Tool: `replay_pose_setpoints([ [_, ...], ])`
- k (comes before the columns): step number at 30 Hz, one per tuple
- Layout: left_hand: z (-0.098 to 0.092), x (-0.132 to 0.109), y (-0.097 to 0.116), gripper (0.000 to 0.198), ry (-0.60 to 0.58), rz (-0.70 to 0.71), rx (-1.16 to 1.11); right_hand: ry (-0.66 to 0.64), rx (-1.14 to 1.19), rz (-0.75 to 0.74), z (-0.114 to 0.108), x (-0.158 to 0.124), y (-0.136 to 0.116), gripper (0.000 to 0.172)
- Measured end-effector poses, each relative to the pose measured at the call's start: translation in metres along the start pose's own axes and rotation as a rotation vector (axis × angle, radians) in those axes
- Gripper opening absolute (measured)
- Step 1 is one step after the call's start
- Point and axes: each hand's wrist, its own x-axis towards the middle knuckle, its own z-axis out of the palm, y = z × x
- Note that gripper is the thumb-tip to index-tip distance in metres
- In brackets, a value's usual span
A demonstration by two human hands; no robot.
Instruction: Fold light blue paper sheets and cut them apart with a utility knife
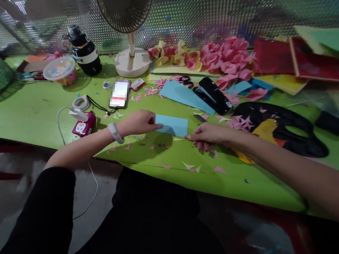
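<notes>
A small light-blue paper rectangle (172, 125) lies near the front of the green table (32, 112). My left hand (139, 122), with a white band on the wrist, pinches the paper's left edge with closed fingers. My right hand (208, 134) lies low on the table and its fingertips press on the paper's right lower corner. Small pink and pale paper scraps (191, 168) are scattered around both hands.
A bigger blue sheet (183, 95), scissors (186, 80) and a black stapler-like tool (216, 93) lie behind. Pink and yellow paper flowers (213, 58) pile at the back. A fan (130, 30), black bottle (85, 52), phone (119, 93), tape roll (81, 103), charger (83, 125) and black cut-out (283, 128) surround.
</notes>
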Motion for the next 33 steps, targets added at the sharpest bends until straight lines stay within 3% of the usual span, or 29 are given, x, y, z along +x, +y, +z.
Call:
replay_pose_setpoints([
  [2,0.006,0.025,0.016,0.044,-0.277,-0.069,-0.282,0.001,-0.005,-0.002,0.001,-0.001,0.000,0.067],
  [4,0.013,0.042,0.023,0.049,-0.394,-0.126,-0.409,0.005,-0.014,-0.006,0.002,-0.001,0.000,0.067],
  [9,0.024,0.050,0.011,0.052,-0.402,-0.178,-0.397,-0.008,-0.018,-0.022,0.002,-0.001,0.002,0.065],
  [14,0.018,0.031,-0.026,0.054,-0.377,-0.161,-0.372,-0.033,-0.042,-0.042,-0.001,0.001,0.005,0.066],
  [21,-0.003,-0.021,-0.092,0.056,-0.315,-0.442,-0.399,-0.045,-0.009,-0.023,0.000,0.002,0.005,0.063],
  [25,-0.005,-0.050,-0.111,0.062,-0.254,-0.463,-0.458,-0.044,-0.010,-0.042,0.000,0.000,0.004,0.061],
  [29,-0.006,-0.062,-0.108,0.061,-0.171,-0.441,-0.468,-0.087,0.031,-0.033,-0.002,-0.001,0.002,0.052],
  [31,-0.007,-0.056,-0.095,0.060,-0.006,-0.367,-0.394,-0.088,0.052,-0.027,-0.001,-0.003,0.000,0.047],
  [33,-0.006,-0.041,-0.074,0.052,0.235,-0.193,-0.257,-0.059,0.059,-0.022,0.002,-0.007,-0.003,0.043],
])
